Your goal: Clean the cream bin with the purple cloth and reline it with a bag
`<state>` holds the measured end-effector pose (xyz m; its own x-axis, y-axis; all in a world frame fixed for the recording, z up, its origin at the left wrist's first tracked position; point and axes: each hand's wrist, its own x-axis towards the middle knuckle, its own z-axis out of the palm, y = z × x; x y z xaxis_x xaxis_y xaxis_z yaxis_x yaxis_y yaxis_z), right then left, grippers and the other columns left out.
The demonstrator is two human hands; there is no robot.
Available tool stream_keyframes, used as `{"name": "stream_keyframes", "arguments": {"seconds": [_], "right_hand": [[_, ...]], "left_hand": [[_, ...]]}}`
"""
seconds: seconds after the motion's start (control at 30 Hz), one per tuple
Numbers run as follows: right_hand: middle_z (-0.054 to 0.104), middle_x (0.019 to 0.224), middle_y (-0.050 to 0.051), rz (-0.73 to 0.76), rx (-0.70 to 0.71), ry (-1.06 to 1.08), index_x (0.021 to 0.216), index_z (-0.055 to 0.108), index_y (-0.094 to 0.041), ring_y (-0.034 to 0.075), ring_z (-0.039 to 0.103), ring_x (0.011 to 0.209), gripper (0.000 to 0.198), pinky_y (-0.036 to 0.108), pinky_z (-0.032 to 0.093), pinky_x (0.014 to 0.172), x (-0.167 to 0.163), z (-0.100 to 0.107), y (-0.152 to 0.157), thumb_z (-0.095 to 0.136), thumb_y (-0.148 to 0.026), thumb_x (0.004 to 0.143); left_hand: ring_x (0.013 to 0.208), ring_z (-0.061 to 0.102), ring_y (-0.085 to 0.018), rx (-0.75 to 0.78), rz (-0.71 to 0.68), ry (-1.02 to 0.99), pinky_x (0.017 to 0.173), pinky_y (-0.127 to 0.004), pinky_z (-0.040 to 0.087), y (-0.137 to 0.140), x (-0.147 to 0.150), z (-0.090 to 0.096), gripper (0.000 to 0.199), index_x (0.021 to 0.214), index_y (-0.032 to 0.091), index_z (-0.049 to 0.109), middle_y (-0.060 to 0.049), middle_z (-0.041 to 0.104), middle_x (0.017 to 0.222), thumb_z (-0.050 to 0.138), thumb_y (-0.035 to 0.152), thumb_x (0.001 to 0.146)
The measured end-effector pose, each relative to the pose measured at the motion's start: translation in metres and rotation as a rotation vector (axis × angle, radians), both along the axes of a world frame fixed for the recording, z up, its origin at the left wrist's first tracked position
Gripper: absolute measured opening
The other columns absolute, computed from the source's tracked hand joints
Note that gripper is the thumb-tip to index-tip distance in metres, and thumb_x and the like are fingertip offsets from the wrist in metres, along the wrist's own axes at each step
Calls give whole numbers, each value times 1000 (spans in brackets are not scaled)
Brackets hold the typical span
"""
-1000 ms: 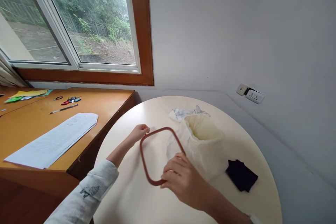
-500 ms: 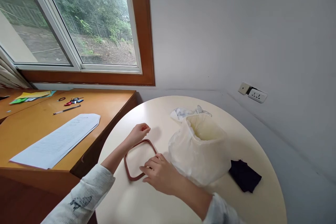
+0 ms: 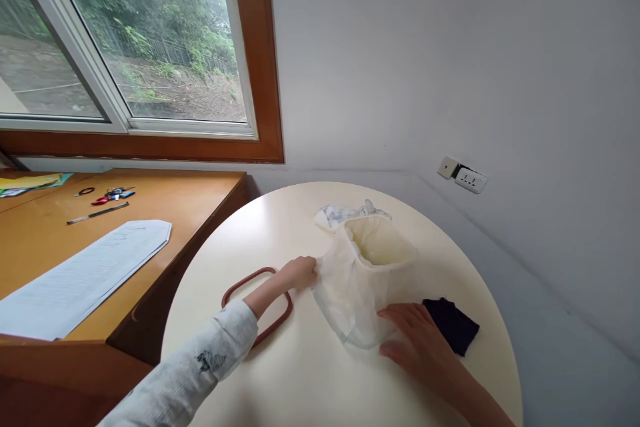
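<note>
A whitish plastic bag (image 3: pixel 345 307) is draped over a pale bin, its mouth folded over the bin's opening (image 3: pixel 377 243). My left hand (image 3: pixel 300 272) is closed on the bag's left edge, and the film stretches out toward it. On the right, my right hand (image 3: pixel 415 340) is beside the lower front of the bag, thumb and fingers apart; whether the fingertips touch the film is unclear. Under my left forearm a brown rounded-square ring (image 3: pixel 274 325) lies flat, partly hidden by the arm.
All this stands on a round cream table (image 3: pixel 300 387). A dark folded cloth (image 3: pixel 453 323) lies at the right, and a crumpled clear plastic bag (image 3: pixel 340 213) behind the bin. To the left, a wooden desk (image 3: pixel 200 193) holds papers (image 3: pixel 95 273), a pen (image 3: pixel 97 213) and small items.
My left hand has moved right, from above the ring to the bag's edge, and closed on it. My right hand has left the ring for the bag's right front. The view has shifted slightly right.
</note>
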<state>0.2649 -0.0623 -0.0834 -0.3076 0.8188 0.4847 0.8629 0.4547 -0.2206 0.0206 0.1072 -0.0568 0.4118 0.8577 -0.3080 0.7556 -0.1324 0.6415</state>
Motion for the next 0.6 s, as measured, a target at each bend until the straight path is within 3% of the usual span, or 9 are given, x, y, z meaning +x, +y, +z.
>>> {"name": "stream_keyframes", "arguments": {"seconds": [0.1, 0.17, 0.27, 0.37, 0.47, 0.53, 0.6], "right_hand": [[65, 94, 6, -14, -82, -37, 105, 56, -22, 21, 60, 87, 23, 39, 43, 81, 2, -20, 0, 54, -26, 82], [64, 87, 5, -6, -131, -41, 94, 59, -21, 19, 59, 82, 15, 38, 42, 79, 1, -27, 3, 45, -21, 86], [60, 75, 3, 23, -182, -29, 77, 58, -20, 17, 57, 73, 25, 36, 42, 75, 0, -23, 6, 36, -18, 89], [58, 72, 2, 29, -313, 57, 74, 54, -19, 15, 55, 69, 23, 32, 43, 69, 8, 6, 3, 37, -23, 90], [57, 69, 0, -22, -427, 220, 76, 54, -21, 13, 52, 63, 22, 26, 43, 59, 28, 52, -5, 41, -33, 88], [56, 65, -1, -73, -429, 326, 77, 55, -21, 12, 51, 59, 22, 24, 42, 56, 44, 85, -7, 44, -38, 87], [49, 51, -4, -180, -345, 445, 78, 55, -21, 11, 45, 47, 24, 23, 39, 47, 56, 115, -5, 45, -42, 85]], "left_hand": [[74, 57, -24, -100, 9, -180, 70, -37, 44, 2, -6, 20, 17, 53, 18, 43, -3, 54, 62, 56, 25, 61], [73, 57, -20, -177, 14, -350, 72, -34, 47, 1, -9, 38, 15, 60, 17, 47, -2, 55, 65, 54, 30, 67], [73, 60, -16, -268, 40, -607, 76, -32, 50, -4, -10, 65, 16, 76, 16, 51, -4, 58, 74, 50, 32, 74], [70, 60, -13, -305, 95, -790, 77, -31, 51, -8, -10, 85, 12, 78, 16, 49, -4, 59, 75, 51, 28, 77], [65, 60, -10, -307, 153, -919, 75, -29, 52, -9, -10, 99, 12, 74, 17, 46, -1, 57, 72, 55, 23, 77], [62, 60, -9, -321, 210, -1022, 72, -28, 53, -8, -9, 107, 13, 74, 17, 46, 0, 57, 69, 59, 19, 75], [56, 58, -7, -328, 275, -1124, 69, -28, 54, -7, -6, 114, 15, 81, 18, 49, 3, 56, 66, 61, 13, 74]]}}
